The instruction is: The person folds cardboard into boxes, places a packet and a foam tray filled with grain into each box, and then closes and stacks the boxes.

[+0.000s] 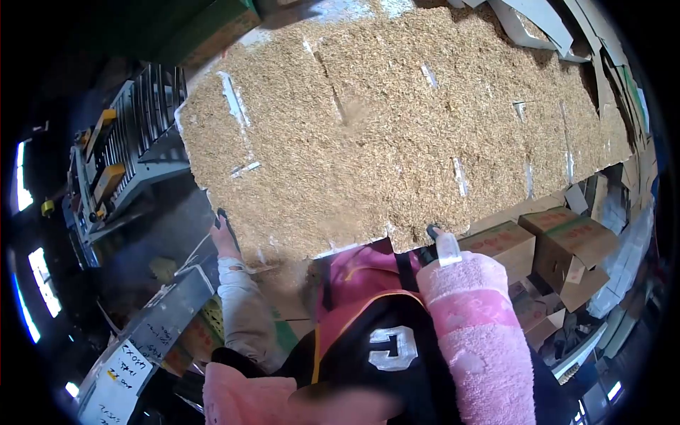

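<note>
A wide board (368,134) covered with tan, husk-like flakes fills the upper middle. White strips and slits show through the flakes in several spots. At its near left corner is my left hand (227,239), at the end of a whitish sleeve, with the fingers closed on the edge and a dark covering on a fingertip. My right hand (440,232), below a fluffy pink sleeve (474,312), grips the near edge with a dark-covered digit on top. The fingers under the board are hidden. A blurred shape at the bottom centre cannot be made out.
A roller conveyor (142,134) stands at the left. Below it runs a grey metal beam (145,343) with handwriting. Cardboard boxes (570,244) and clear plastic (616,273) lie to the right. Bent cardboard sheets (542,25) lean at the upper right.
</note>
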`<state>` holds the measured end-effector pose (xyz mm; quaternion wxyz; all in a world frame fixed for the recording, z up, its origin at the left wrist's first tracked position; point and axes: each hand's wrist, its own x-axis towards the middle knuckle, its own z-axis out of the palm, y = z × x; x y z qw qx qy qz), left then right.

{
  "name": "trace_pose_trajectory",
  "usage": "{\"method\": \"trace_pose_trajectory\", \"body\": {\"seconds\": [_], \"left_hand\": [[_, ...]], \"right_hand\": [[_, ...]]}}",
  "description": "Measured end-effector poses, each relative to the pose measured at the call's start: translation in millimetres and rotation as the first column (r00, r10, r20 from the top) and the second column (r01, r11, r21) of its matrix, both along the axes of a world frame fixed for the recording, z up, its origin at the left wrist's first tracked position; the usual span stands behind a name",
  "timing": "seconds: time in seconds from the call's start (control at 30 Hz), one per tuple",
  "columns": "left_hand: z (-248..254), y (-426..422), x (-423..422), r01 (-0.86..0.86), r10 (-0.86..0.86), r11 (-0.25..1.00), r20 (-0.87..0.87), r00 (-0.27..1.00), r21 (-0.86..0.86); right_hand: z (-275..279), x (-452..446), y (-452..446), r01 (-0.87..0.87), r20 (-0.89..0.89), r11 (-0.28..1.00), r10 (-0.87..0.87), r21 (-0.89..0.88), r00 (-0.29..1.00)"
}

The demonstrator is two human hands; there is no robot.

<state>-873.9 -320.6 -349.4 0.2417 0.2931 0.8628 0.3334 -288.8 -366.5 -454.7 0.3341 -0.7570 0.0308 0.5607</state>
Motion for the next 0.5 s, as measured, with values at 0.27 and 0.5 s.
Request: {"method": "trace_pose_trajectory", "body": {"seconds": [0.27, 0.5], "left_hand": [[83, -3, 70, -0.117, 0.074, 0.988, 0.350, 0.934, 0.104], [139, 26, 57, -0.242, 0.115, 0.965, 0.661, 0.742, 0.104]], "right_hand": [[42, -68, -24, 0.316, -0.389, 0.941, -0.247, 0.124, 0.887], [179, -47, -11, 0.518, -0.504, 0.816, -0.345, 0.255, 0.792]]}}
